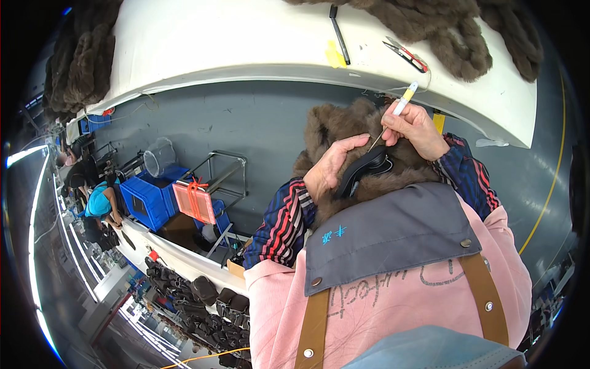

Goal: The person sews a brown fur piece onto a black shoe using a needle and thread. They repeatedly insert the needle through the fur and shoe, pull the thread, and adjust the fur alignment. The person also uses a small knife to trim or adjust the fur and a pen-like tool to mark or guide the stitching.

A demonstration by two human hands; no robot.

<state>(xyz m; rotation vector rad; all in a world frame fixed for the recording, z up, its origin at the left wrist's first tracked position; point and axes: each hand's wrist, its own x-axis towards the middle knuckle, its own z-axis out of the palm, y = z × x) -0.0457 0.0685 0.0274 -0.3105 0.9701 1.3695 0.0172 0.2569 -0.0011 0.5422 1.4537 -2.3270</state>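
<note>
A bunched brown fur piece (335, 126) lies in my lap, and a black curved part (369, 163) with a loop of dark thread sits on it. My right hand (413, 127) is closed around an awl (402, 101) with a white handle and a yellow band. Its thin metal shaft slants down to the far edge of the black part; the tip is hidden there. Beside that spot, my left hand (332, 165) grips the fur piece along the black part, one finger stretched toward the awl's shaft. Its other fingers are partly hidden.
On the white table (233, 37) ahead lie a black pen (339, 37), yellow scraps (335, 55), red-handled thread snips (409, 56) and more brown fur (430, 24). Blue crates (144, 200) and a metal-framed stool (227, 172) stand left. A person in blue (101, 200) sits beyond.
</note>
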